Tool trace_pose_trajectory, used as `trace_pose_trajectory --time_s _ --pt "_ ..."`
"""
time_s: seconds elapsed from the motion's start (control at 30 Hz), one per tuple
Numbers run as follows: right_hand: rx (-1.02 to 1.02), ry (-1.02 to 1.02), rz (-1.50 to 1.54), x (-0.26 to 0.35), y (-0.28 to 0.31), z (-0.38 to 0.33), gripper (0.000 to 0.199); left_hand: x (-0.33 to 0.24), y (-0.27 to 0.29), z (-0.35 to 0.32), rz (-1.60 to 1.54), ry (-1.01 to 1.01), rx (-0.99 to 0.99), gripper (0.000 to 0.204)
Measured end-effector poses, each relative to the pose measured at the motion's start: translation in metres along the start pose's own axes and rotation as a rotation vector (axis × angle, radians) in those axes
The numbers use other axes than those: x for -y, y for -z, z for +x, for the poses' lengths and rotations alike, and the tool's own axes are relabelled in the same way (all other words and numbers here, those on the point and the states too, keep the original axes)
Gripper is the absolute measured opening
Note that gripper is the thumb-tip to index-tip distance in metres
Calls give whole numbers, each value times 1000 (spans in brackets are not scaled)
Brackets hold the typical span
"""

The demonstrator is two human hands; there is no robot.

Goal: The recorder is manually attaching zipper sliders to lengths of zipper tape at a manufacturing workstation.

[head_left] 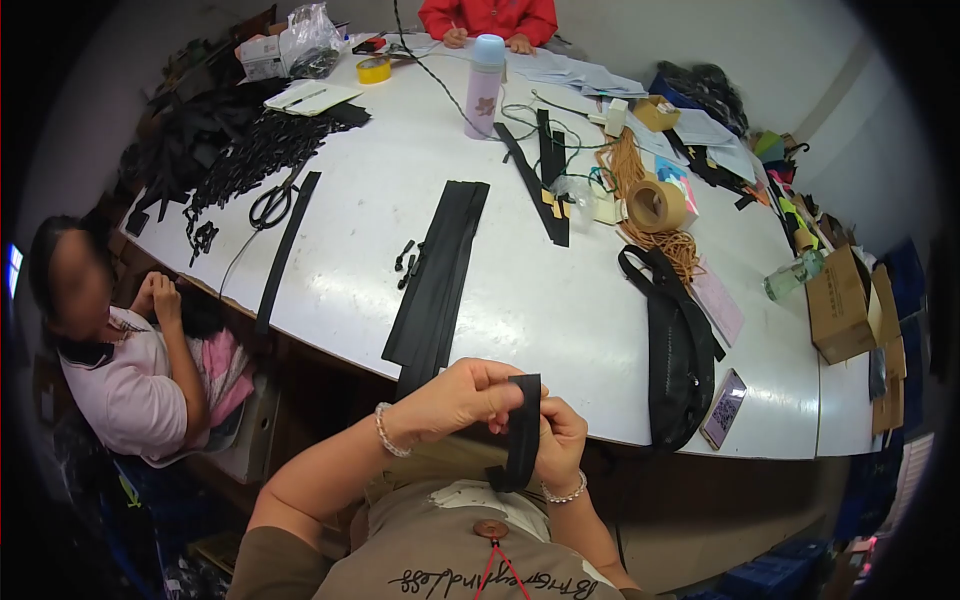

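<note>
Hands [157, 296] of a seated co-worker [140, 390] in a pale top come together well to the left of the stack of black strips [437, 280] lying near the middle of our white table [560, 320]. Nearer the stack, still on its left, we see a heap of small black pieces [262, 150], a white notebook [310, 96], scissors [271, 208] with black handles and one lone strip [287, 250]. A roll of yellow tape [373, 75] sits beyond the stack to its left, and a few loose pieces [403, 265] lie just beside its left edge. On the near side of the stack, slightly to its right, our left hand [460, 403] pinches the upper part of a short black strip [523, 435] between thumb and fingers; the strip hangs in front of our body. Past the stack's far end, to its right, stands a lilac bottle [484, 100], with a person in red [490, 14] behind it. Our right hand [563, 440] curls at the short strip's right edge; we cannot tell whether it pinches too. Farther right of the stack come orange cord [625, 160], a roll of brown tape [684, 207], a black bag [680, 360], a phone [724, 408] and, rightmost, a cardboard box [843, 312].
</note>
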State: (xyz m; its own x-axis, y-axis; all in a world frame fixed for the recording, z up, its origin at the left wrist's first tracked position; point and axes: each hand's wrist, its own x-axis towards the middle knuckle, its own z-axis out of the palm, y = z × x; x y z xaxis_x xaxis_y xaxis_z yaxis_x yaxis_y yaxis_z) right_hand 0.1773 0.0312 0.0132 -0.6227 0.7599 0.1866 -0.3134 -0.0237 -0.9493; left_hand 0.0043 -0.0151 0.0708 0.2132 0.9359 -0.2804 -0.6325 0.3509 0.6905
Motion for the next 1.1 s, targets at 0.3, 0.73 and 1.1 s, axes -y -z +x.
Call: trace_pose_trajectory --time_s 0.3,0.73,1.1 --pt "-20 10 29 -22 9 5 13 22 8 15 273 -247 -237 20" --pt "-108 3 -313 -27 -18 19 14 40 21 10 212 -344 -208 31" --pt "-9 -242 -280 -28 -8 10 30 -173 113 -52 736 -670 -963 29"
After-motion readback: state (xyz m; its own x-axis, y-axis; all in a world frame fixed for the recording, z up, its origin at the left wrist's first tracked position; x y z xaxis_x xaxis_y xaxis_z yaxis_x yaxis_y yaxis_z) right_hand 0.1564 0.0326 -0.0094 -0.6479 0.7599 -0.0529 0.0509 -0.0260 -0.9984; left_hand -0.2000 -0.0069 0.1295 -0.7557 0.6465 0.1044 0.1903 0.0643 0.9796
